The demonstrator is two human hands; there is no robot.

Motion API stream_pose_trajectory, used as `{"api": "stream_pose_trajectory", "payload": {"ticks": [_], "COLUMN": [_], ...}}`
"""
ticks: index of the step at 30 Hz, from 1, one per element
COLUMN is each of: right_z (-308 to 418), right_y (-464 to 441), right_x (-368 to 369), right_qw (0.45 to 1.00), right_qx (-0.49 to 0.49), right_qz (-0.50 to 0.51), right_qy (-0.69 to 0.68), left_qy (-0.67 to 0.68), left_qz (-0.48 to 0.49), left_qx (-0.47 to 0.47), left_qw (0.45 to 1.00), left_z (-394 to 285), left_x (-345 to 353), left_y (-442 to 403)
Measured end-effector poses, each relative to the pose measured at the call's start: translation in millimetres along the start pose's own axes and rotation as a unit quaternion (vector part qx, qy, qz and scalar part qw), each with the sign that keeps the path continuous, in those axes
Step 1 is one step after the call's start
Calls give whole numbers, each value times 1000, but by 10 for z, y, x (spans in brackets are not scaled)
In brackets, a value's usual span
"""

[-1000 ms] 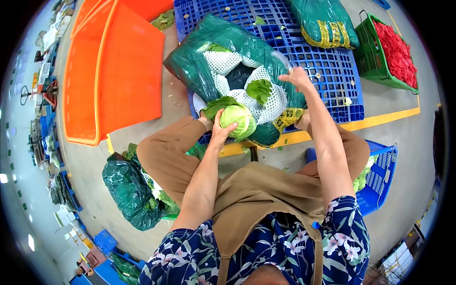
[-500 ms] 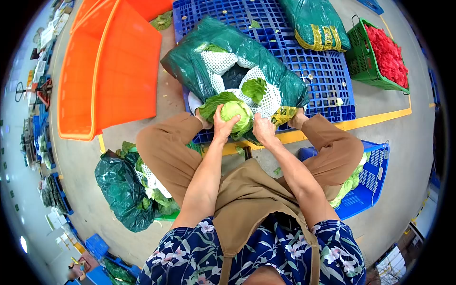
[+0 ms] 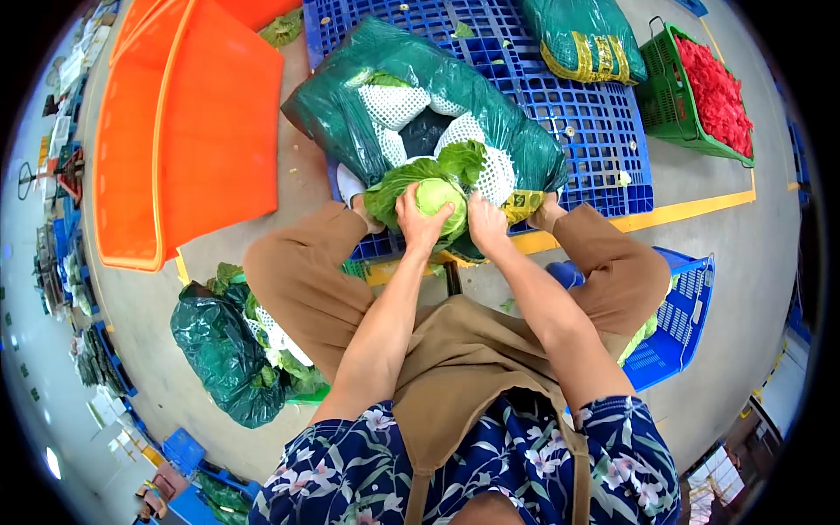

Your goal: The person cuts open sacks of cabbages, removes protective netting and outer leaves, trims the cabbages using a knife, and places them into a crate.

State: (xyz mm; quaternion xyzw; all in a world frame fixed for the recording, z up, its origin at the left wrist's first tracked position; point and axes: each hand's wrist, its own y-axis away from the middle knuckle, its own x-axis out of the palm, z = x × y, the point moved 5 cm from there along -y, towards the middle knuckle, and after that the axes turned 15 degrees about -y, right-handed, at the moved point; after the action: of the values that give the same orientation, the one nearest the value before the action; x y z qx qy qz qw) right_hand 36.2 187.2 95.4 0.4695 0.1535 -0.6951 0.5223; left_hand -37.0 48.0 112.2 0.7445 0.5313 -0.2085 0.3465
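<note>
Holding cabbage (image 3: 437, 196): left grip (image 3: 420, 220); right grip (image 3: 486, 224) beside.

From my remote screen I read pale green on the cabbage (image 3: 440, 199) and deeper green on its outer leaves (image 3: 389, 197). The netting (image 3: 395, 105) showed white with a mesh pattern; the bag beneath (image 3: 350, 96) was glossy dark green, its printed band (image 3: 523, 205) yellow with dark marks. I saw a gridded blue pallet (image 3: 604, 175), orange bins (image 3: 214, 140), a brown apron (image 3: 477, 376) and a navy shirt (image 3: 324, 464) patterned with pinkish-white flowers and green leaves.
</note>
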Motion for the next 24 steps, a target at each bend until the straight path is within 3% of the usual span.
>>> {"api": "stream_pose_trajectory", "payload": {"ticks": [4,8,13,19,24], "right_z": [-12,-112,-140,-203,-305], "right_y": [-115,237,-123,-200,100], "right_x": [-57,-159,160,156,142], "right_qw": [999,995,998,997,996], "right_qx": [-5,44,13,-14,16], "right_qz": [51,92,57,62,76], "right_qy": [19,-3,-26,-34,-35], "left_qy": [-51,-17,74,87,259], "left_qz": [11,37,23,42,119], "left_qx": [-49,-6,-22,-45,-66], "left_qw": [997,999,997,994,956], "left_z": [-38,6,193,308,341], "left_x": [18,-48,-9,60,65], "left_y": [-67,-98,-99,-176,-134]}}
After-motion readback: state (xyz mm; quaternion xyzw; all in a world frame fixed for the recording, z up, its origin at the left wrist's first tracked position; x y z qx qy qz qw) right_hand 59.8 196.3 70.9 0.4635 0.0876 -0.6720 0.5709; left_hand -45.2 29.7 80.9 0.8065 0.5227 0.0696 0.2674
